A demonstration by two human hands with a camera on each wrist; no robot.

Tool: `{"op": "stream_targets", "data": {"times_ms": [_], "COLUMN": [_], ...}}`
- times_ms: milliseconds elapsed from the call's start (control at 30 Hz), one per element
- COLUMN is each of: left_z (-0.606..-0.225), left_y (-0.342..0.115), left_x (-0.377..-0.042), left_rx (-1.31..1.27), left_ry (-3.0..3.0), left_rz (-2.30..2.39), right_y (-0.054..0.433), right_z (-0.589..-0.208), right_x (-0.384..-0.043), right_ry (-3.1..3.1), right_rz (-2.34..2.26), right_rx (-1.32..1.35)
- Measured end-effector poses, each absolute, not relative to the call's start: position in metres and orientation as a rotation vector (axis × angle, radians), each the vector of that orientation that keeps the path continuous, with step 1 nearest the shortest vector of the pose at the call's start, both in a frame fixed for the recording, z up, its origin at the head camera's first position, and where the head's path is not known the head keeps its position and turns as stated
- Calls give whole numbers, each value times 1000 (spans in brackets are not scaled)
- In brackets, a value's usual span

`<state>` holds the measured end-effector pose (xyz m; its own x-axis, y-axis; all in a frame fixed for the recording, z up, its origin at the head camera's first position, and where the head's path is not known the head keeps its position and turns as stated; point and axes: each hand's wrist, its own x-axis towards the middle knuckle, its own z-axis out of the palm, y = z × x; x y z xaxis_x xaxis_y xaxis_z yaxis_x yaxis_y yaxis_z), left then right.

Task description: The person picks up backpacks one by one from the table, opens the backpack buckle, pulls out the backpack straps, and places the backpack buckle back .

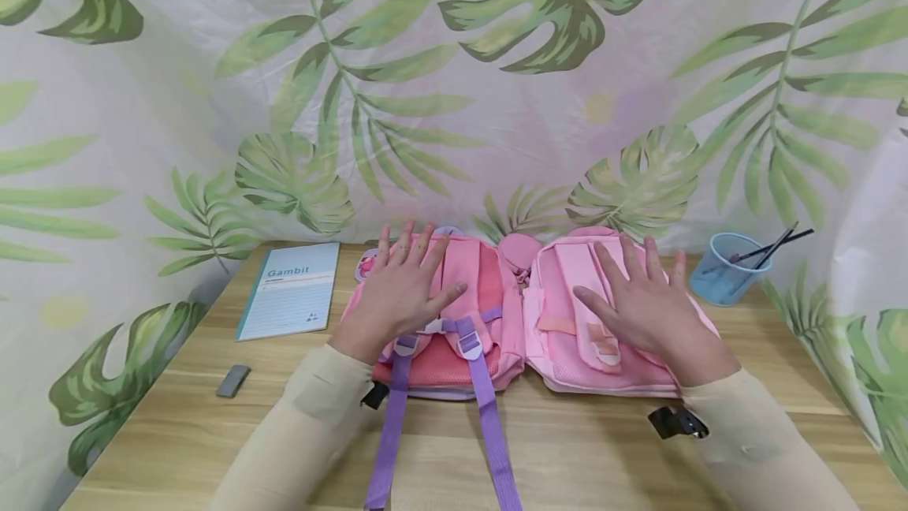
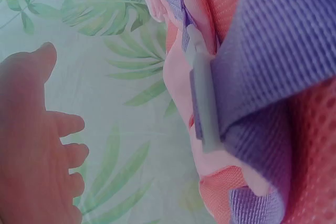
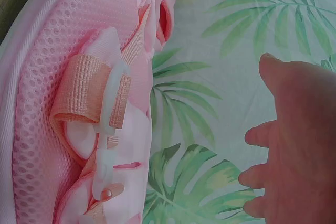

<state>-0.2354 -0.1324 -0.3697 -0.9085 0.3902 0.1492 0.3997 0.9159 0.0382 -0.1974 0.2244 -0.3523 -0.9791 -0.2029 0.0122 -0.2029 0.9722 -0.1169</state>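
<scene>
Two pink backpacks lie side by side on the table, straps facing up. Above the left backpack [image 1: 489, 282], which has purple webbing straps [image 1: 485, 416] trailing toward the front edge, my left hand [image 1: 400, 294] is spread with straight fingers. My right hand [image 1: 645, 310] spreads the same way over the right backpack [image 1: 553, 353], whose straps have peach webbing. The wrist views show a gap between each hand and its bag: a purple strap with a white buckle [image 2: 210, 103] on the left, peach webbing [image 3: 79, 90] on the right. Both hands hold nothing.
A light blue notebook [image 1: 291, 290] lies at the back left of the wooden table [image 1: 177, 432], with a small grey block [image 1: 232, 381] in front of it. At the back right stands a blue mesh cup [image 1: 723, 274] holding pens. A leaf-patterned curtain [image 1: 496, 140] hangs behind.
</scene>
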Motion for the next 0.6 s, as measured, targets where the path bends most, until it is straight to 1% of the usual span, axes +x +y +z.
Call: {"op": "stream_targets", "data": {"times_ms": [267,600], "left_z": [-365,-357], "left_y": [-142,-162], "left_x": [-234,-235], "left_rx": [-642,-698], "left_ry": [-2925,-2896], "left_rz": [-100,-264], "right_y": [223,205], "right_z": [-349,-345], "right_x": [-195,-200], "right_ry": [-3077,-2897], "right_rz": [259,640], "right_rx": [379,590]}}
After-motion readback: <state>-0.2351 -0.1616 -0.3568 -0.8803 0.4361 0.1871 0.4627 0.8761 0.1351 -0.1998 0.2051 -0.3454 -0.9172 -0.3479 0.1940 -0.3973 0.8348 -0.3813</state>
